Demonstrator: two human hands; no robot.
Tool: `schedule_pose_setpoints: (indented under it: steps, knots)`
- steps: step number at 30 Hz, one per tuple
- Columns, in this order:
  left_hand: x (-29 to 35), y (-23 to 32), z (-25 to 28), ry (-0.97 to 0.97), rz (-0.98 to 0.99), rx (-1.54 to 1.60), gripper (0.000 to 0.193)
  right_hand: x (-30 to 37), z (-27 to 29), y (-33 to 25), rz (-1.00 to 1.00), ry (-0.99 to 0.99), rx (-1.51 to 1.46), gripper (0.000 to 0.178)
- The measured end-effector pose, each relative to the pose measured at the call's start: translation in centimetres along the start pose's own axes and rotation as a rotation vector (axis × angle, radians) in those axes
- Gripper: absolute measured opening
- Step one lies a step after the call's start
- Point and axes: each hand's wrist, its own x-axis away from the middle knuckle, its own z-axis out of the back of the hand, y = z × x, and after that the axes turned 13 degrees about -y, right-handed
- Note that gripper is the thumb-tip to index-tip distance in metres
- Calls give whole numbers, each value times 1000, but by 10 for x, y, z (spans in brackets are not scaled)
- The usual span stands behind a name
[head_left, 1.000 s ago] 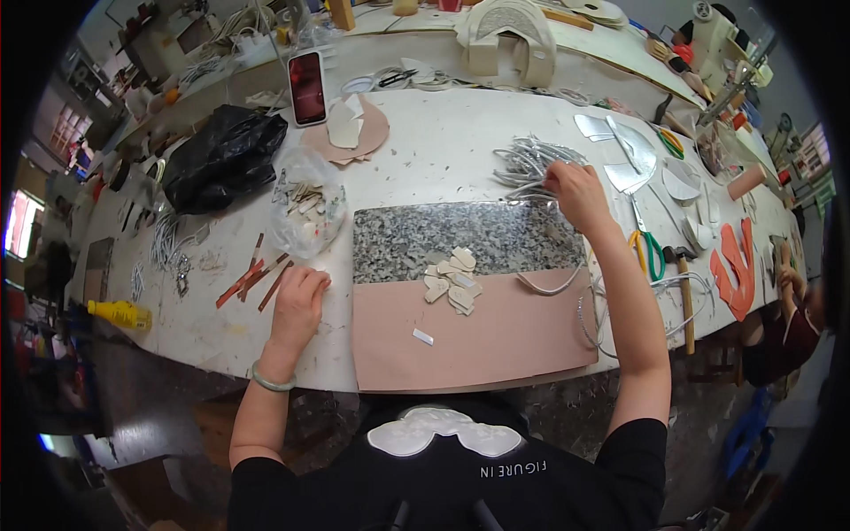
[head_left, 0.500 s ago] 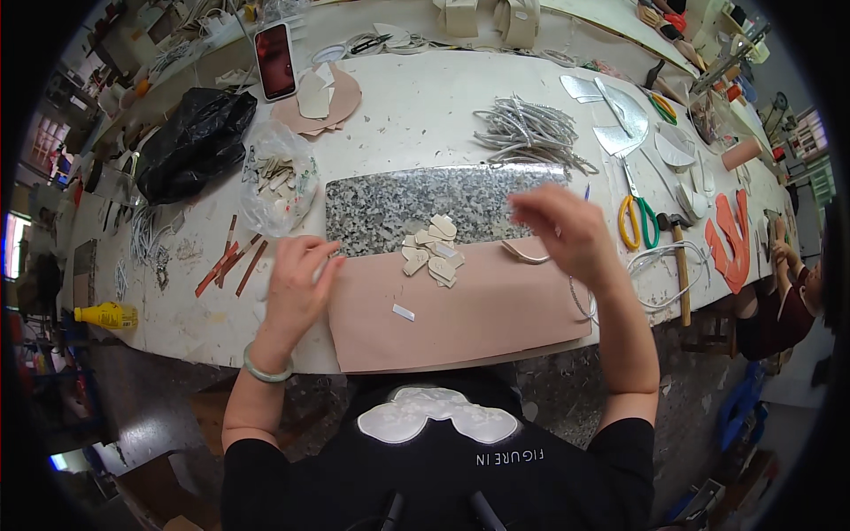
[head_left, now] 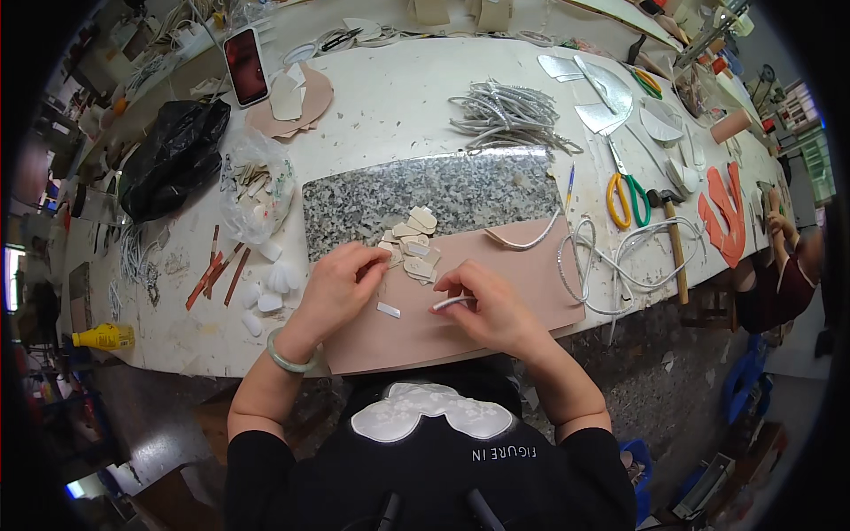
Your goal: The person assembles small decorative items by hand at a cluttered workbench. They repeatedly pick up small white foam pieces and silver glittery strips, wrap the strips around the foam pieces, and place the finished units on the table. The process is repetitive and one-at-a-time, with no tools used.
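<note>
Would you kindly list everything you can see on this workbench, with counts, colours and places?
Speckled grey granite slab: one, bench centre.
Pink leather sheet: one, overlapping the slab's near edge.
Small cream leather cut-outs: a pile, on the slab and sheet.
Silver cord bundle: one, beyond the slab.
Yellow-handled scissors: one, right of the slab.
Wooden-handled hammer: one, right of the scissors.
Black plastic bag: one, far left.
Clear plastic bag of scraps: one, left of the slab.
Smartphone: one, red-edged, far left.
Left hand: resting on the sheet.
Right hand: pinching a short white strip.
</note>
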Motion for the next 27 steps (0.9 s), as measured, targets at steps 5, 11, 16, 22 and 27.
schedule_pose_setpoints:
  steps: [5, 11, 16, 22, 27]
  knots:
    - [0, 8, -7, 188, -62, 7, 21, -13, -13, 0, 38, -21, 0, 26]
    - [-5, 0, -4, 113, -96, -136, 22, -17, -12, 0, 38, -1, 17, 25]
    - [8, 8, -3, 50, 152, 388, 26, -16, -8, -5, 7, 33, -13, 24]
    - [3, 5, 0, 58, -97, 77, 30, -38, 3, 19, 82, 261, 171, 25]
    - [-36, 6, 12, 96, -82, -37, 21, -74, 4, 23, -157, 197, 419, 29]
